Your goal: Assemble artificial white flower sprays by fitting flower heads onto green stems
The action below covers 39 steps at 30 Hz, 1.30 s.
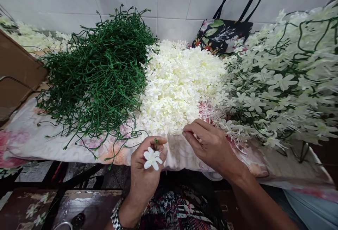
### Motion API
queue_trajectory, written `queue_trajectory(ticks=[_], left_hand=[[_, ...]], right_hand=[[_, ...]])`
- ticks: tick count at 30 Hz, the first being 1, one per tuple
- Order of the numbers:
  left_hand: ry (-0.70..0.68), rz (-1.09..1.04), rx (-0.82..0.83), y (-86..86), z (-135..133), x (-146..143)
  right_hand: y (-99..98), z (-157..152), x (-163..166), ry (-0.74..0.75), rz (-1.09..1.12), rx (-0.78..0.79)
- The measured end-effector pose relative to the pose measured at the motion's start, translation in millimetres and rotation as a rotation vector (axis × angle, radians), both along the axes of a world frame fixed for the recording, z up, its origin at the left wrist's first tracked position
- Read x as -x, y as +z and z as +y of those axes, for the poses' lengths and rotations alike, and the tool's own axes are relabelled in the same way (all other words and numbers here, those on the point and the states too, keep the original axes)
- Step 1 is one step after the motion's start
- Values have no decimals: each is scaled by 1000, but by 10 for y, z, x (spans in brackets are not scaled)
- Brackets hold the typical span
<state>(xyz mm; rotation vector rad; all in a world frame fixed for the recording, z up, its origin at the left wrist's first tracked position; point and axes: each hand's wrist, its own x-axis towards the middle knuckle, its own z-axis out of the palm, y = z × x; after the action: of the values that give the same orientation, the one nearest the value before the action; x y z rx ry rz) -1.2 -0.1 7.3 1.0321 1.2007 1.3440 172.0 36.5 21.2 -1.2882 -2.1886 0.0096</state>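
My left hand (144,166) is closed round a thin green stem (156,142) with one white flower (152,158) on it, held just below the table edge. My right hand (208,142) rests at the near edge of a heap of loose white flower heads (179,82), fingers pinched together; what they hold, if anything, is too small to make out. A tangled pile of bare green stems (97,71) lies to the left of the white heap.
Finished white flower sprays on green stems (285,78) are piled on the right. A floral cloth (52,142) covers the table. A dark floral bag (224,34) leans on the tiled wall. A brown cardboard box (16,75) stands far left.
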Motion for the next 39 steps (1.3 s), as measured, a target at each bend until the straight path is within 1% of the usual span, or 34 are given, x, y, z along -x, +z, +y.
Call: queue_trajectory(ticks=[3,6,10,12,14,16,17,18,20,22,24,28,31,34,39], left_hand=[[-10,91,-57,70,54,-78],[-41,169,-138,129,99,-163],[-75,228,-277,141,107,-191],[-65,251,-269,134,93,-158],[-32,271,-224,127,78,-112],[-2,285,-168,118,67,-72],[3,288,-143,113,64,-59],[1,290,-126,107,62,-52],[-18,295,-98,93,60,-49],[-22,284,-81,72,58,-51],[-20,254,-55,40,54,-50],[-21,125,8,-33,50,-42],[24,-20,113,-50,60,-53],[84,-141,200,-2,80,-87],[106,-296,265,146,110,-154]], right_hand=[[59,-94,-18,63,180,30],[86,-190,30,111,299,38],[60,-272,57,138,361,37],[43,-276,-11,144,362,45],[30,-262,-136,78,313,3],[23,-247,-274,-27,203,-80],[21,-243,-330,-49,135,-104],[19,-243,-370,-47,68,-105],[14,-247,-401,15,-42,-48],[7,-248,-381,75,-130,26],[-5,-235,-342,103,-212,65],[-40,-179,-282,125,-277,11],[-64,-147,-248,149,-184,-38],[-71,-143,-210,170,12,-36],[8,-206,-123,139,286,105]])
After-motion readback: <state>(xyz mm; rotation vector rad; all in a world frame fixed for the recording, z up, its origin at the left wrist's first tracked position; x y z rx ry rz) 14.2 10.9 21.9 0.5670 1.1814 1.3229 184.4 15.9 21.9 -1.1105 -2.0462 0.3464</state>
